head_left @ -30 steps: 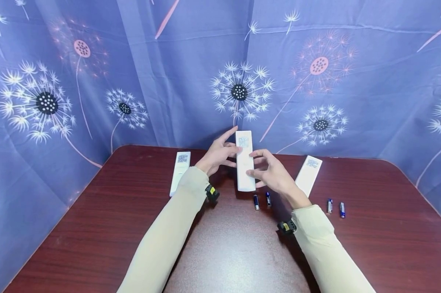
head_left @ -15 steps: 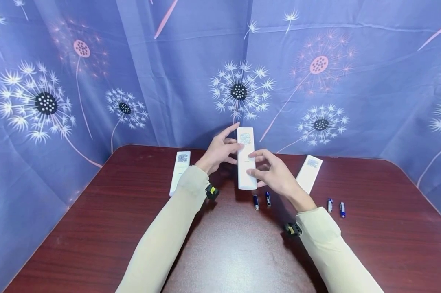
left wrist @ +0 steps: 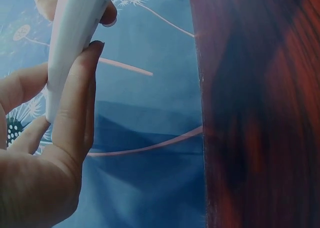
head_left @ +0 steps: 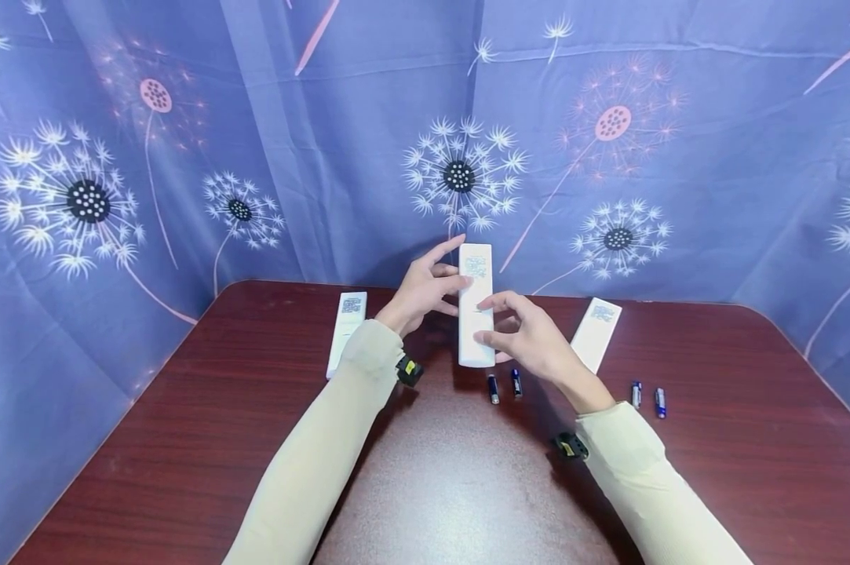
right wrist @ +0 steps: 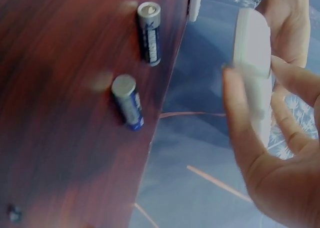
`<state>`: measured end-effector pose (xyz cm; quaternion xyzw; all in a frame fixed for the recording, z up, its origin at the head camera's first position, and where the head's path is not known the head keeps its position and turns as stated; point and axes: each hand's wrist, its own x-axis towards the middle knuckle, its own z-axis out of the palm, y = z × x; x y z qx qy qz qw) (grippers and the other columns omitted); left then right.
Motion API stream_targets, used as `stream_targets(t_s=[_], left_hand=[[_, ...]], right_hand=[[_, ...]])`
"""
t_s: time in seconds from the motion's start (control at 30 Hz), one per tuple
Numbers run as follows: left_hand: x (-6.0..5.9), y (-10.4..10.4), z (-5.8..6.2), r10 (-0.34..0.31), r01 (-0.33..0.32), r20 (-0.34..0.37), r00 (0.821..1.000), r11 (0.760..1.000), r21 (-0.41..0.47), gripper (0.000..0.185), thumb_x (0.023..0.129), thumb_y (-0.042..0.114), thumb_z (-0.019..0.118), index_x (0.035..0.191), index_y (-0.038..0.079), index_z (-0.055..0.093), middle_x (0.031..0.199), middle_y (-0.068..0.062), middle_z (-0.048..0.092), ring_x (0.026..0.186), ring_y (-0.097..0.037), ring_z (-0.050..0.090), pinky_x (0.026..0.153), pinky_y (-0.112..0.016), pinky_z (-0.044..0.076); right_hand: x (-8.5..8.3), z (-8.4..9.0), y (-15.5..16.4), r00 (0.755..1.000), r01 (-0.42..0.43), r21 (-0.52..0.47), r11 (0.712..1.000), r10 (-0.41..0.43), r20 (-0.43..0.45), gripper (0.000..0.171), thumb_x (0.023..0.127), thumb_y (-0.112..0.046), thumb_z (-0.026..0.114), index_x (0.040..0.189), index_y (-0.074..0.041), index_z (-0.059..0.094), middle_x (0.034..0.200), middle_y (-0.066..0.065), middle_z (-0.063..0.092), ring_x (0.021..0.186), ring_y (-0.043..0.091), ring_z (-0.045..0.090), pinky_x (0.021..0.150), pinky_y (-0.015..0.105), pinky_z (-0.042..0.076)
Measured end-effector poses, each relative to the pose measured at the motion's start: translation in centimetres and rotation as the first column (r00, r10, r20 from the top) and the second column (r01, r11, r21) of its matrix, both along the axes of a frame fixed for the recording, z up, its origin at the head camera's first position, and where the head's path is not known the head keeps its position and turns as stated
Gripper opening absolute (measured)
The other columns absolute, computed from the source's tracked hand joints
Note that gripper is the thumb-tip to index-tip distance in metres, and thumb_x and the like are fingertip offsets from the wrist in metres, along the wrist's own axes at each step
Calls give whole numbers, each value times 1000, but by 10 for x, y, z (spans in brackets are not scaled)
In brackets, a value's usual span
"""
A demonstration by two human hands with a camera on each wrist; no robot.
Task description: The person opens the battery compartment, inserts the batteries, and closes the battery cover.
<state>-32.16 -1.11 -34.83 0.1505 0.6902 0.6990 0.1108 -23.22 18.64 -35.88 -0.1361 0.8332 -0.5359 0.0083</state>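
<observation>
Both hands hold a white remote control [head_left: 476, 355] upright above the back of the table, its QR-coded face toward me. My left hand [head_left: 421, 290] grips its upper left side, thumb on the face and fingers behind. Lower on the right side, my right hand [head_left: 530, 336] holds it with thumb and index finger on the face. In the right wrist view, a step crosses the remote's casing [right wrist: 251, 47] near the right thumb [right wrist: 235, 95]. Two blue batteries, a left one [head_left: 493, 389] and a right one [head_left: 516, 383], lie on the table just below it.
Another white remote [head_left: 347, 326] lies at left, partly behind the left sleeve. A third remote [head_left: 596, 333] lies at right behind the right wrist, near two more batteries [head_left: 636, 395]. A blue dandelion-print curtain [head_left: 368, 157] hangs behind the dark red table [head_left: 184, 439].
The held remote has risen slightly and shifted a little right, with the left thumb further across its face. The right index finger has slid slightly, and the right forearm has swung outward to the right.
</observation>
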Motion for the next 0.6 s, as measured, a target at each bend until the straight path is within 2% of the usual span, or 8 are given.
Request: stream_targets(t_s=[0.2, 0.4, 0.6], left_hand=[[-1, 0, -1, 8, -8, -6, 1000, 1000, 14, 74, 99, 2, 72, 162, 33, 48, 116, -14, 71, 93, -29, 72, 66, -40, 65], [1, -1, 1, 1, 0, -18, 1000, 1000, 14, 73, 99, 2, 72, 162, 31, 48, 117, -15, 71, 96, -32, 73, 66, -41, 66], [2, -2, 3, -1, 2, -30, 1000, 1000, 20, 74, 99, 1, 72, 162, 31, 47, 117, -15, 71, 93, -29, 73, 68, -43, 66]], right_hand=[[0, 3, -6, 999, 32, 50, 998, -31, -26, 43, 93, -1, 81, 131, 2, 60, 120, 25, 63, 97, 31, 70, 69, 41, 66], [0, 5, -7, 999, 29, 55, 998, -27, -41, 42, 93, 0, 81, 128, 4, 59, 119, 27, 62, 97, 34, 71, 71, 41, 66], [1, 6, -9, 996, 47, 75, 996, -42, -79, 42, 91, 2, 82, 125, 2, 57, 120, 26, 60, 98, 36, 71, 74, 41, 66]])
